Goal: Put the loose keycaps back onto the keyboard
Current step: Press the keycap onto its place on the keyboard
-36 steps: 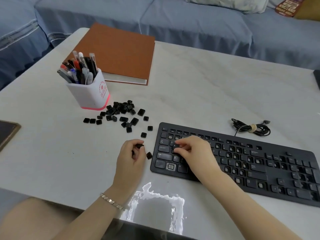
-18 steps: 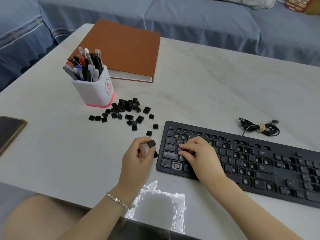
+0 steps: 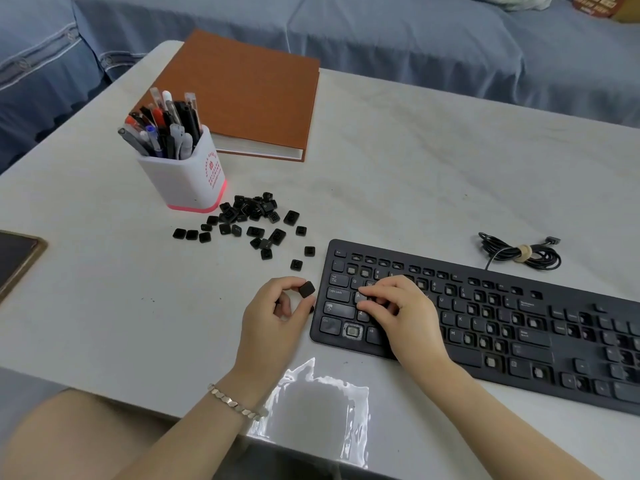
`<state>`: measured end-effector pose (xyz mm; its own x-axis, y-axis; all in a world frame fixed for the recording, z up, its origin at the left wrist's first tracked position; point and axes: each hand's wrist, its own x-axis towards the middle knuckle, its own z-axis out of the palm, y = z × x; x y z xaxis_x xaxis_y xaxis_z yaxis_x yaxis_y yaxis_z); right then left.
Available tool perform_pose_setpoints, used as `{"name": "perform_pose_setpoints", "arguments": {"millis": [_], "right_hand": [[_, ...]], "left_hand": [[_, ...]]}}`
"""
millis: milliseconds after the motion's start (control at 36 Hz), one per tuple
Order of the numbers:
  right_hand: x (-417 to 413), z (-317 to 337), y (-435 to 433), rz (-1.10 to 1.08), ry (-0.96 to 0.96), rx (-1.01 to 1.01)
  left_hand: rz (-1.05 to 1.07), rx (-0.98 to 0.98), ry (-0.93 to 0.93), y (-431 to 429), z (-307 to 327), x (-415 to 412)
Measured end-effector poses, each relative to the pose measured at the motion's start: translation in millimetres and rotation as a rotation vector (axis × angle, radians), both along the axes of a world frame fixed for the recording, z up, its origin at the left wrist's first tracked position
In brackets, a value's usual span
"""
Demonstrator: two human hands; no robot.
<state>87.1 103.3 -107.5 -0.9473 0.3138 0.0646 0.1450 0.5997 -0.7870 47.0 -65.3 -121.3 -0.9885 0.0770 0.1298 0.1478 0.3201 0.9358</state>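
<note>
Head view shows the left hand (image 3: 277,318) pinching a small black square plastic keycap (image 3: 307,289) just left of the long black keyboard (image 3: 519,344), whose bare sockets lie rightward, where the right hand (image 3: 398,310) rests, fingers bent on keys, grip unclear.

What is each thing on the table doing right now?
Black keyboard, many keycaps missing.
White pen cup, upright, full.
Loose black keycaps, scattered beside that cup.
Left hand, pinching one black keycap.
Right hand, fingertips pressing the keyboard's left keys.
Brown hardcover book, closed.
Black cable, coiled, tied.
</note>
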Motion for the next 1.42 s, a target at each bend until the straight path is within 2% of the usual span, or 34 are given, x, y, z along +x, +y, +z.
{"name": "perform_pose_setpoints", "arguments": {"millis": [194,583,639,722,806,917,972,1056,1139,1278,1417], "right_hand": [[-2,-2,0,0.015,-0.061,0.061],[-4,-2,2,0.065,-0.012,0.156],[-1,-6,-2,0.072,0.057,0.251],[4,-4,-6,0.110,0.057,0.439],[8,-8,-2,0.166,0.196,0.669],[10,-11,1,0.160,0.194,0.747],[9,-9,1,0.157,0.177,0.696],[4,-2,0,0.142,0.106,0.498],[6,18,-2,0.126,-0.049,0.141],[17,46,2,0.104,-0.156,-0.465],[38,53,19,0.058,-0.158,-0.685]], "left_hand": [[-0.015,-0.015,0.008,0,-1,0],[-0.010,0.001,-0.009,1,-2,1],[-0.017,0.009,-0.010,1,-1,2],[-0.035,0.011,-0.006,1,0,2],[-0.031,0.004,0.015,2,0,2],[-0.044,-0.006,0.023,2,0,2],[-0.057,-0.017,0.031,1,-1,1],[-0.115,-0.030,0.029,1,1,2],[-0.184,-0.041,0.020,4,10,7],[-0.357,-0.082,0.086,14,33,14],[-0.486,-0.111,0.047,40,49,27]]}}
